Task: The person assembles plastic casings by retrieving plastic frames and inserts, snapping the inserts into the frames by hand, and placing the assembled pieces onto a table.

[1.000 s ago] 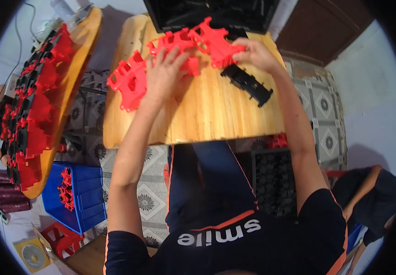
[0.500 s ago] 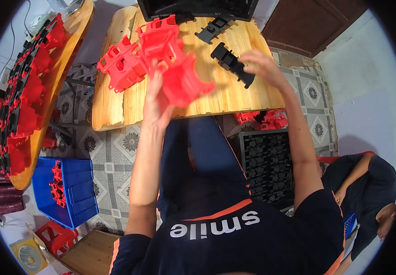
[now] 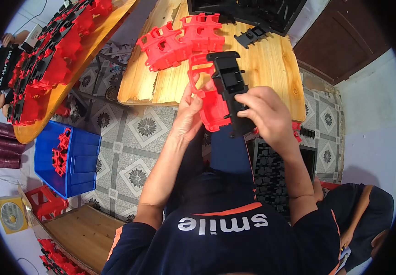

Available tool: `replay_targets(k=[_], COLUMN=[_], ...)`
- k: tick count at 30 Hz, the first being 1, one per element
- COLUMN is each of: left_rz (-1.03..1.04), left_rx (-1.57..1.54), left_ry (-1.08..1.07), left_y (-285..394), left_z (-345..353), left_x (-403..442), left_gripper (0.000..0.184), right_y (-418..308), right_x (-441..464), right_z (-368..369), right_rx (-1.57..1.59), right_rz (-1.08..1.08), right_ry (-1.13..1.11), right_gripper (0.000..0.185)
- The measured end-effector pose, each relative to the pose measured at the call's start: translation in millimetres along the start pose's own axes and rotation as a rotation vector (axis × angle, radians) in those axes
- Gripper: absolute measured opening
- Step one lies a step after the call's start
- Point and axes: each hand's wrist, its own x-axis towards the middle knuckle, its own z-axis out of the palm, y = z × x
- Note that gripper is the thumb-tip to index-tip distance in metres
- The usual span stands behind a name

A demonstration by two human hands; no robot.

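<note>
My left hand (image 3: 189, 114) is closed around the left side of a red plastic frame (image 3: 211, 106), holding it above the table's front edge. My right hand (image 3: 265, 112) grips a long black plastic bracket (image 3: 231, 87) by its lower right side. The bracket is held tilted against the right side of the red frame and covers part of it; whether the two are joined I cannot tell. Beyond my hands, more red plastic frames (image 3: 168, 50) rest on the wooden table (image 3: 276, 68). Another black bracket (image 3: 251, 36) lies farther back on it.
A black monitor (image 3: 271, 13) stands at the table's back. To the left, a second table (image 3: 47, 123) carries rows of red and black parts. A blue bin (image 3: 86, 156) with red pieces sits on the floor. A black crate (image 3: 271, 183) of black parts stands near my right leg; another person (image 3: 363, 215) sits at right.
My right hand has picked up the black bracket from the table and brought it to the red frame. My left hand has turned the frame and drawn it nearer. The view has shifted left.
</note>
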Motion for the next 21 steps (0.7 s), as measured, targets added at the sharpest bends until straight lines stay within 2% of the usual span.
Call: replay_targets(k=[3, 12, 14, 16, 19, 20, 21], left_rz=[-0.005, -0.035, -0.015, 0.022, 0.056, 0.033, 0.048], left_rx=[-0.007, 0.046, 0.016, 0.093, 0.247, 0.318, 0.405], left_ry=[-0.032, -0.057, -0.134, -0.087, -0.003, 0.034, 0.003], left_y=[1, 5, 7, 7, 12, 11, 8], left_z=[0, 2, 4, 12, 27, 31, 31], left_x=[-2, -6, -7, -11, -15, -17, -18], left_gripper=[0.092, 0.096, 0.107, 0.111, 0.115, 0.115, 0.105], right_y=[-3, -11, -7, -4, 12, 17, 20], right_x=[1, 2, -1, -3, 1, 3, 8], right_z=[17, 31, 32, 32, 39, 45, 51], right_rx=[-0.033, -0.138, -0.149, -0.157, -0.073, -0.075, 0.374], right_rz=[-0.027, -0.066, -0.082, -0.094, 0.116, 0.119, 0.363], right_ry=[0.01, -0.026, -0.066, -0.106, 0.159, 0.162, 0.203], right_gripper=[0.034, 0.033, 0.034, 0.035, 0.045, 0.045, 0.044])
